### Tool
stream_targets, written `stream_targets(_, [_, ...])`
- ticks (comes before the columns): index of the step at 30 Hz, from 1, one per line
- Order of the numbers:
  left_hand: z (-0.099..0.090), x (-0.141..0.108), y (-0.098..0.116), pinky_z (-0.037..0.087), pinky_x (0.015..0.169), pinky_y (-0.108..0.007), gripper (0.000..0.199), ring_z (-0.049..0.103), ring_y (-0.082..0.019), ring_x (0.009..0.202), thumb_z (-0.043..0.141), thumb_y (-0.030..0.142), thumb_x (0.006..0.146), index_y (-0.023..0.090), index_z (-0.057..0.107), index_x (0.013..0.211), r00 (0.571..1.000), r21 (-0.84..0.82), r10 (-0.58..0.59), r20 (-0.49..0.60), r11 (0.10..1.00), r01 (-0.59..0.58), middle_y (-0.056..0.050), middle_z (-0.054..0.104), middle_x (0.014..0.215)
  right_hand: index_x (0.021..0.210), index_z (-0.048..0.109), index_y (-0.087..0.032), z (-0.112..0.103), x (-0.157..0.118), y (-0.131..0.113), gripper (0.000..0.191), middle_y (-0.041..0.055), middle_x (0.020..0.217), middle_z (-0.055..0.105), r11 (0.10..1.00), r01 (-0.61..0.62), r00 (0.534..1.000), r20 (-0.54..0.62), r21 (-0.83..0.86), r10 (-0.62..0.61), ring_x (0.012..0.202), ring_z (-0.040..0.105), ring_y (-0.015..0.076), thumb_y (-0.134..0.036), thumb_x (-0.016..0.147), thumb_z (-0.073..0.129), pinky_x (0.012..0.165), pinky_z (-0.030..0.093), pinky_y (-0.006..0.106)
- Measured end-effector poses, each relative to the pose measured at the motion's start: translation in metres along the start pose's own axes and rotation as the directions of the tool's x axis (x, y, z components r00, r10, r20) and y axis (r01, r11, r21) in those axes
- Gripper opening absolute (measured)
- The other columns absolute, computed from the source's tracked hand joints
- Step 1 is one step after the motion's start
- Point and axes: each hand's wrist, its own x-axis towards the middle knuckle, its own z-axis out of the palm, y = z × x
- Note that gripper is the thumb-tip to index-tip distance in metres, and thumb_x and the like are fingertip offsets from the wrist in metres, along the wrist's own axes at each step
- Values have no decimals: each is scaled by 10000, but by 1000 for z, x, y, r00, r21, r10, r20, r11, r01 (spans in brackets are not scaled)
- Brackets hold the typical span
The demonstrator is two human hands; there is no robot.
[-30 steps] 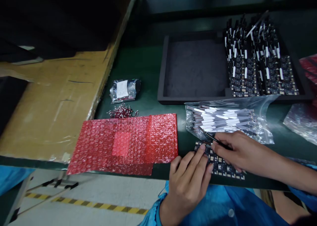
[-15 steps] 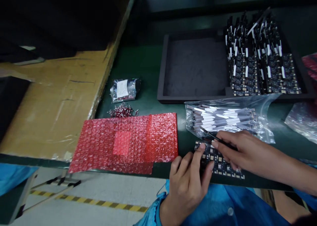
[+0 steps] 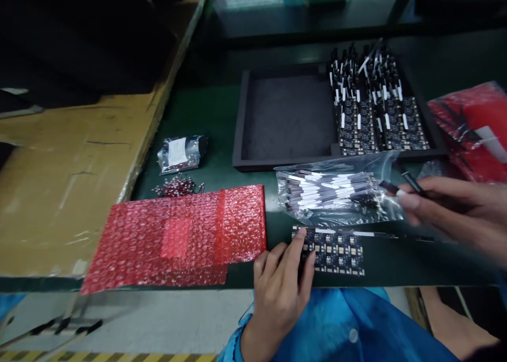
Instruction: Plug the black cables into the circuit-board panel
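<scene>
Since the earlier frame, I saw my right hand (image 3: 455, 214) lift off the circuit board (image 3: 330, 250) and swing out to the right, beside the clear bag of white strips (image 3: 332, 193). Its fingers were pinched shut around thin black tweezers (image 3: 407, 181), whose tips pointed toward the bag. My left hand (image 3: 283, 285) stayed on the board, fingers spread and pressing down on its left end, gripping nothing. That board lay flat on the green table (image 3: 214, 119), close to the near edge, just right of the red bubble wrap (image 3: 178, 235). Behind the bag sat a black tray (image 3: 285, 113), with 2 rows of small boards (image 3: 372, 113) standing in its right part. A small silver packet (image 3: 180, 153) lay left of the tray.
</scene>
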Motion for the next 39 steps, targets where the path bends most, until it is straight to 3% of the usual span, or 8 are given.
stream_targets(4, [-1, 0, 0, 448, 837, -332, 383, 653, -153, 976, 553, 394, 964, 277, 540, 1328, 999, 19, 43, 19, 999, -43, 54, 681, 1256, 781, 729, -305, 12, -17, 13, 405, -7, 691, 625, 992, -122, 959, 261, 31, 110, 628, 552, 206, -658, 974, 771, 535, 380, 333])
stream_targets(8, [-3, 0, 4, 459, 815, -346, 338, 659, -168, 977, 556, 398, 955, 318, 577, 1284, 996, 35, 84, 10, 996, -84, 61, 638, 1319, 783, 628, -259, 32, -25, 27, 420, -59, 691, 480, 990, -144, 907, 399, -1, 132, 666, 460, 178, -599, 1005, 735, 580, 318, 305])
stream_targets(17, [-2, -9, 36, 536, 795, -310, 136, 680, -123, 931, 623, 374, 913, 287, 684, 997, 952, -79, 302, 45, 951, -298, 115, 671, 1255, 777, 570, -244, 49, -26, 47, 349, -86, 680, 442, 1000, -1, 913, 407, -18, 8, 673, 394, 150, -446, 1039, 681, 595, 288, 293])
stream_targets(21, [3, -11, 44, 567, 788, -292, 146, 675, -107, 948, 637, 391, 905, 280, 691, 983, 925, -94, 370, 88, 927, -362, 120, 646, 1291, 783, 590, -240, 51, -25, 49, 344, -87, 671, 454, 999, 38, 913, 407, -21, -26, 661, 405, 148, -442, 1056, 644, 594, 299, 289])
stream_targets(34, [4, -6, 56, 610, 732, -299, 119, 701, -128, 936, 647, 400, 892, 335, 700, 976, 901, -76, 414, 130, 910, -408, 126, 621, 1316, 817, 643, -228, 50, -19, 45, 327, -80, 664, 453, 994, 57, 904, 427, -98, -10, 650, 417, 149, -427, 1067, 575, 588, 282, 290])
stream_targets(39, [5, -3, 59, 610, 733, -283, 137, 695, -120, 933, 661, 404, 885, 299, 701, 965, 897, -73, 421, 131, 907, -415, 98, 586, 1366, 816, 633, -231, 50, -18, 46, 320, -86, 655, 457, 991, 61, 901, 434, -117, -5, 646, 417, 142, -434, 1054, 567, 585, 292, 284])
